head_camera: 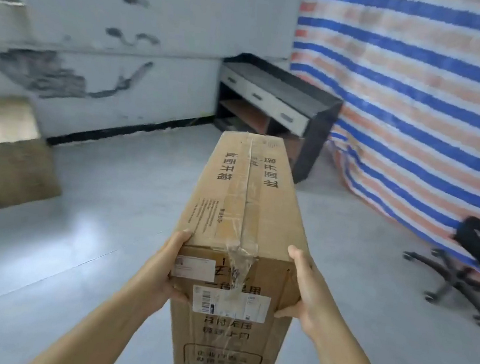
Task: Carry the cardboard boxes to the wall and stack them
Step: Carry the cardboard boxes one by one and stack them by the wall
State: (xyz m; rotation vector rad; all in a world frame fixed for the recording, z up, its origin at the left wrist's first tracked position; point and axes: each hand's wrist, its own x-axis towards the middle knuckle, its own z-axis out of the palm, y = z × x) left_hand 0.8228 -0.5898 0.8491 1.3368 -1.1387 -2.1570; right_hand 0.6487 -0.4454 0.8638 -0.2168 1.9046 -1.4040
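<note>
The room has a grey floor [99,224], a scuffed white wall [113,43] at the far left and a striped tarpaulin [411,97] hung on the right. A dark desk with drawers [276,104] stands in the corner, and a black office chair [473,258] sits near the tarpaulin. One cardboard box [0,162] rests on the floor just beside the wall at left.

A long cardboard box [243,213], taped shut so its contents cannot be seen, is held off the floor in front of the person, its far end pointing toward the corner. The left hand [169,267] and right hand [304,288] clamp its near end from either side, thumbs on the top edge, fingers wrapped around the side faces.

Risk assessment: the grip is at one end only, so the far end is likely to droop or slip. Loose tape [237,261] on the near face offers poor purchase.
</note>
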